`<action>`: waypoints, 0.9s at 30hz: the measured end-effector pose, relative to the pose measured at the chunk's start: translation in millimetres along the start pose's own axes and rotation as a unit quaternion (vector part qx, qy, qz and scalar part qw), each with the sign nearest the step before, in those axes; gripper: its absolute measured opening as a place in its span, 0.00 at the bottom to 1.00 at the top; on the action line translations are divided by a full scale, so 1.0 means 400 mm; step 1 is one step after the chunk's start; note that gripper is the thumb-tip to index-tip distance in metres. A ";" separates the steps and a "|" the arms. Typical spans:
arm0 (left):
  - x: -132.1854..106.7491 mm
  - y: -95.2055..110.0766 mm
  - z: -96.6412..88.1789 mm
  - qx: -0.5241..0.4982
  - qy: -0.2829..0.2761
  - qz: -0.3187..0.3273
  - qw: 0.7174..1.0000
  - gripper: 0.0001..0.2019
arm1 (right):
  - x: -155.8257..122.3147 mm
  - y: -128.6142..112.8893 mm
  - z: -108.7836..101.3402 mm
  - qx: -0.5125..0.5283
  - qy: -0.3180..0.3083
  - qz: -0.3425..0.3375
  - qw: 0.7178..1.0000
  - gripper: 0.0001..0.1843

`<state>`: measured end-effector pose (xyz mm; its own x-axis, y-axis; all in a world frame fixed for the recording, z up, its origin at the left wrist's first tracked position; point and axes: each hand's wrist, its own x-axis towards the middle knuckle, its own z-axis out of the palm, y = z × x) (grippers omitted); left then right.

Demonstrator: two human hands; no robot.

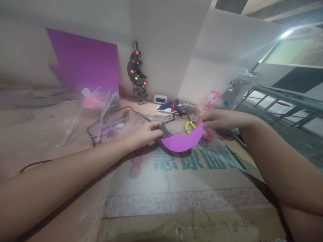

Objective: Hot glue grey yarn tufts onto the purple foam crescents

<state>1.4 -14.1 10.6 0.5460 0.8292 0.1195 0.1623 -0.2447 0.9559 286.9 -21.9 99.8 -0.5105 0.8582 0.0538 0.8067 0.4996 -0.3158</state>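
Between my two hands is a purple crescent-shaped paper piece (181, 143), held just above a printed cardboard sheet. My left hand (148, 134) pinches its left tip together with a dark grey crescent tip (165, 129). Most of the grey piece is hidden behind the purple one. At the other end, my right hand (208, 119) has its fingers closed on the purple crescent's right tip. Directly behind the crescent lie scissors with yellow and red handles (189, 127), partly covered by it.
The cardboard sheet (156, 185) covers the front of the table. Behind stand a blue glue gun (171, 106), a small white clock-like device (160, 99), a decorated grey moon ornament (136, 69) and a large purple sheet (88, 60). Glue sticks in plastic (101, 101) and a black cord (88, 131) lie left.
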 end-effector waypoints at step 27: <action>0.006 -0.023 -0.008 0.005 0.018 -0.007 1.000 0.14 | 0.083 -0.071 0.287 0.478 0.128 0.074 0.866 0.15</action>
<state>-1.4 -8.2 3.1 0.5136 0.8502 0.1157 0.1790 -0.2380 0.9546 212.7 -21.1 1.8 -0.2418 0.9634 0.1155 0.1789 0.1613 -0.9705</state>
